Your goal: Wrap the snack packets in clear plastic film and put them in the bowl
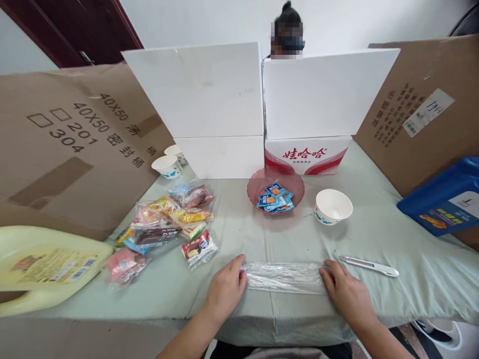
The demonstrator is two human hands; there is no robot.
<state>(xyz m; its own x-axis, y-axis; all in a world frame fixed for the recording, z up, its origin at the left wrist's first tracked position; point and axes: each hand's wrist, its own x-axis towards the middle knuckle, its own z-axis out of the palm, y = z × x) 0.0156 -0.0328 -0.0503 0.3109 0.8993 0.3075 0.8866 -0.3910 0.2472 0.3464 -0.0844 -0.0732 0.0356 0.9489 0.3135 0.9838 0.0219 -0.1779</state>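
A crinkled strip of folded clear plastic (pixel 284 277) lies flat near the table's front edge; whether it is a bag or film I cannot tell. My left hand (pixel 226 289) grips its left end, thumb and fingers closed. The right end is pinched by my right hand (pixel 346 291), so the strip stretches straight between both. Just beyond my right hand rests a white utility knife (pixel 369 266). A packaged snack in a red and white wrapper (pixel 199 248) lies past my left hand.
Several wrapped snacks (pixel 164 219) are heaped left. A pink bowl (pixel 276 189) holds blue packets; a paper bowl (pixel 333 207) stands right of it. Paper cups (pixel 167 166), a yellow jug (pixel 52 269), a blue bottle (pixel 445 197) and white boxes (pixel 220 154) surround them. A person sits behind.
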